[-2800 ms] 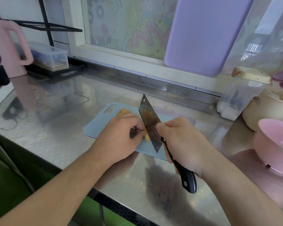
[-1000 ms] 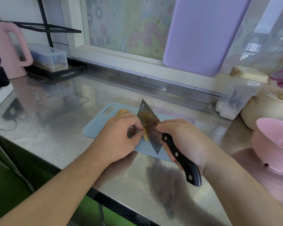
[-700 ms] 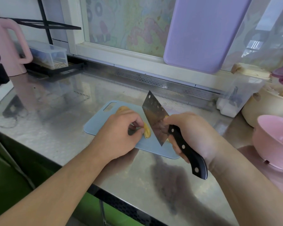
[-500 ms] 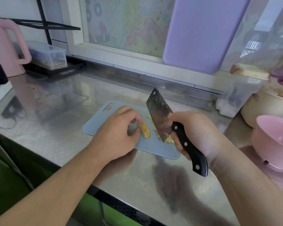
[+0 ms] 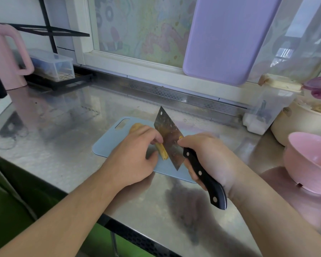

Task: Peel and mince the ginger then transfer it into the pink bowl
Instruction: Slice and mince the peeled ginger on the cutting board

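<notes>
— Two hands at work on the blue cutting board [image 5: 107, 145]. What does each one hold?

— The left hand [image 5: 135, 154] has its fingers [image 5: 152, 135] curled over the ginger [image 5: 162, 152], pinning the yellow piece to the board. The right hand [image 5: 209, 156] is wrapped round the black riveted handle of the cleaver [image 5: 170, 140].

— And the blade?

— It stands tilted, its flat side just beside the ginger's exposed end, its lower corner down at the board (whether the edge actually bites in, I cannot tell). A little yellow scrap clings near the spine by the right thumb.

— Where is the pink bowl [image 5: 308, 162]?

— Well off to the right on the steel surface [image 5: 67, 127], apart from the board. Behind it sits a cream pot [image 5: 293, 127], and a clear lidded container [image 5: 267, 108] stands near the wall.

— Anything at the left?

— A pink kettle [image 5: 6, 56] and a clear box [image 5: 52, 65] on a black rack.
</notes>
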Demonstrator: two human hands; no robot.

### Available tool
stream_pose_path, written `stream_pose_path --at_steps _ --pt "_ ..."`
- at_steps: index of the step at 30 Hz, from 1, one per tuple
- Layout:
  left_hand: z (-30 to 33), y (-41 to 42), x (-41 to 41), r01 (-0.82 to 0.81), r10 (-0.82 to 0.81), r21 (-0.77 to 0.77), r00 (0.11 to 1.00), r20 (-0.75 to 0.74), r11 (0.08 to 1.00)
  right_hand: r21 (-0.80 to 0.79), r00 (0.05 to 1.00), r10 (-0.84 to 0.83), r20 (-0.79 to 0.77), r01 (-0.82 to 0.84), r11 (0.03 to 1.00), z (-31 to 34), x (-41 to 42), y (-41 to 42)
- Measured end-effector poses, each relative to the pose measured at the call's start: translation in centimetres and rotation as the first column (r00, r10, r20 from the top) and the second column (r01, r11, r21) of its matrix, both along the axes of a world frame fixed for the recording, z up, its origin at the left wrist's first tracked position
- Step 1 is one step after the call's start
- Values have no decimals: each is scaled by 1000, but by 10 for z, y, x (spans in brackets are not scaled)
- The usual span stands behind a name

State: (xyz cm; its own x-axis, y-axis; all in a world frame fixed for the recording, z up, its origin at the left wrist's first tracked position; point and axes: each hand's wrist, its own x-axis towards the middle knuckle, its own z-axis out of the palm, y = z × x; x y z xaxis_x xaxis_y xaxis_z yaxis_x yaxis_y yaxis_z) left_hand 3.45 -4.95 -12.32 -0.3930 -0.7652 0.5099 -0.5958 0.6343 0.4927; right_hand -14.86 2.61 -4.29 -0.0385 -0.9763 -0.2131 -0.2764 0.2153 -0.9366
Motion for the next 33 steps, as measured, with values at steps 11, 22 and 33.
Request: stream_pose_path --at_steps 11,22,33 --pt "-1 -1 -1 13 -13 0 998 -58 1000 18 986 92 -142 -90 996 -5 -3 -4" --pt "7 -2 2 -146 133 -29 951 -279 989 -204 922 22 -386 -109 973 1 1 3" --pt "120 -1 -12 48 -102 173 941 322 984 -280 774 -30 -632 -192 941 -14 24 13"
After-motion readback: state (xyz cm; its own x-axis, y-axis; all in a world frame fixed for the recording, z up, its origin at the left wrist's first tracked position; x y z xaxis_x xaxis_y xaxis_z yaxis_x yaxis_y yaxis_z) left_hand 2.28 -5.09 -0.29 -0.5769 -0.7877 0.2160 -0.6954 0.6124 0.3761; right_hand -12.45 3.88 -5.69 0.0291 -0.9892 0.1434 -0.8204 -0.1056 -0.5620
